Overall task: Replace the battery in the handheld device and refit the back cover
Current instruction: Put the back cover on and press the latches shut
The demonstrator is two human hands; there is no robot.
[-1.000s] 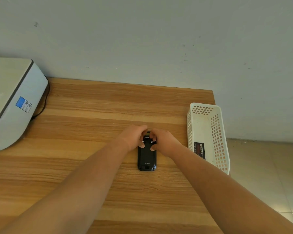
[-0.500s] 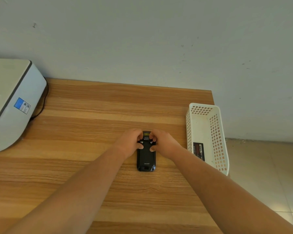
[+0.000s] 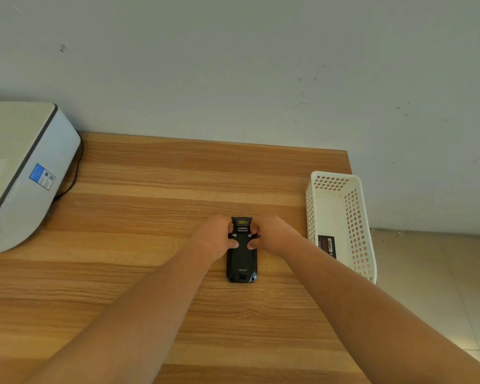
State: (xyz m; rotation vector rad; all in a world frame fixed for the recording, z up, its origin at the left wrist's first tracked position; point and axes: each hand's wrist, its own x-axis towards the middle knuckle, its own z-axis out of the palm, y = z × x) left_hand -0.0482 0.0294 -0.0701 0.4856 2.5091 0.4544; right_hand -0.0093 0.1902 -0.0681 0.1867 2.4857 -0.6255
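A black handheld device (image 3: 242,261) lies face down on the wooden table (image 3: 150,217), its back cover up with the brand name near the near end. My left hand (image 3: 215,236) grips its upper left side, thumb pressed on the cover. My right hand (image 3: 272,235) grips the upper right side the same way. Two small latches show between my thumbs and fingers. A black battery (image 3: 327,246) with a red label lies in the white basket (image 3: 356,217) at the right.
A white and grey printer (image 3: 20,173) with a black cable stands at the table's left. The basket sits at the table's right edge, with tiled floor beyond. A grey wall runs along the table's far edge.
My fingers have spread off the device's top end toward its sides, uncovering the scanner window. Both thumbs have slid down onto the back cover. The device has not moved.
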